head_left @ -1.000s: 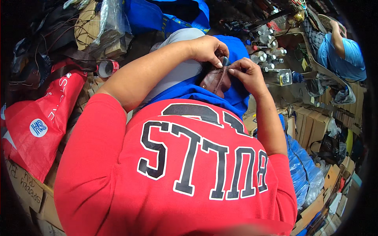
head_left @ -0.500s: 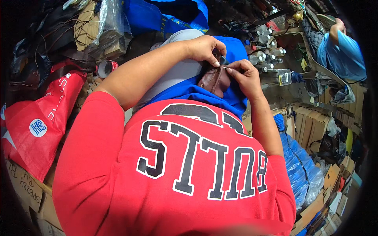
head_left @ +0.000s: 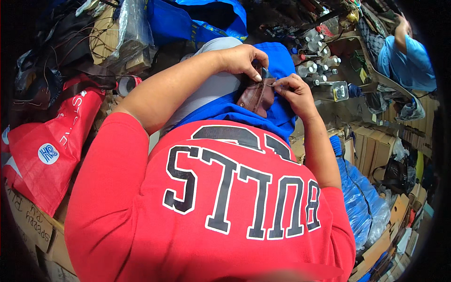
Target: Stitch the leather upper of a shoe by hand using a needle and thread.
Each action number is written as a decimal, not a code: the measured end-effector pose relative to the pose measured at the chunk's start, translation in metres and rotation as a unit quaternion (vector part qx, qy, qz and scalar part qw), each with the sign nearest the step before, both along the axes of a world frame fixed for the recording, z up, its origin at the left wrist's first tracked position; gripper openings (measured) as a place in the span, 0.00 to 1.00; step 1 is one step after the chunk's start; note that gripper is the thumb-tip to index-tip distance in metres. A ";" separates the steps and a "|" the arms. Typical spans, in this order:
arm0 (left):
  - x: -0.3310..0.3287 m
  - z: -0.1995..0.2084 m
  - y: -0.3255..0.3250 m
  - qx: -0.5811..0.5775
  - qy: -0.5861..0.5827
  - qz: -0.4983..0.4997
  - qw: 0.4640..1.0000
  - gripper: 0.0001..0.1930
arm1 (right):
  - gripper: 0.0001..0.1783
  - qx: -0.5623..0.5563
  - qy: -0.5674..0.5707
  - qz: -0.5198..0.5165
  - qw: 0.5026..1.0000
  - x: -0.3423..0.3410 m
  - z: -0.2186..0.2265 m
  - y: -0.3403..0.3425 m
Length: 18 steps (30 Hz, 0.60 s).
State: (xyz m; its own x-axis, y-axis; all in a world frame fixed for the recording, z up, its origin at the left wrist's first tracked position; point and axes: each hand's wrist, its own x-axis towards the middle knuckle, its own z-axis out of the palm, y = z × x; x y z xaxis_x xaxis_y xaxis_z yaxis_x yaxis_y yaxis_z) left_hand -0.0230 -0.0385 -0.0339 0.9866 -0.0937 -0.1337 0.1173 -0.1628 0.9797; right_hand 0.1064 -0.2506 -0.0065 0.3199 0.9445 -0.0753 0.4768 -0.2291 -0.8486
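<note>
A brown leather piece (head_left: 257,99) with a stitched seam, like part of a shoe, lies in my lap on blue cloth (head_left: 278,60). My left hand (head_left: 242,62) is closed on its far end, the thumb pressing on the leather and the fingers bent behind it. A small dark opening shows between that thumb and forefinger. At the leather's right edge, my right hand (head_left: 297,95) pinches thumb and forefinger together. A thin thread-like line runs from the leather toward this pinch, but what the fingertips hold is too small to make out.
A blue bag (head_left: 206,29) stands beyond my knees, and a red bag (head_left: 51,145) lies at left. Several bottles (head_left: 314,66) cluster at right, near a person's blue sleeve (head_left: 408,63). Blue plastic wrapping (head_left: 354,197) and cardboard (head_left: 371,150) crowd my right side.
My right hand has shifted slightly to the right, away from the seam. The left hand keeps its hold on the leather, nearly in place.
</note>
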 end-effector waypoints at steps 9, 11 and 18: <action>0.002 0.003 0.005 -0.017 0.004 -0.018 1.000 0.20 | 0.05 0.006 0.044 -0.039 0.998 0.000 0.000 -0.007; 0.003 0.004 0.004 0.004 0.011 -0.024 1.000 0.21 | 0.06 0.017 0.025 -0.031 0.999 -0.002 0.003 -0.004; 0.001 0.007 0.003 -0.007 0.010 -0.017 1.000 0.21 | 0.06 -0.025 -0.056 -0.008 0.998 -0.009 0.022 0.005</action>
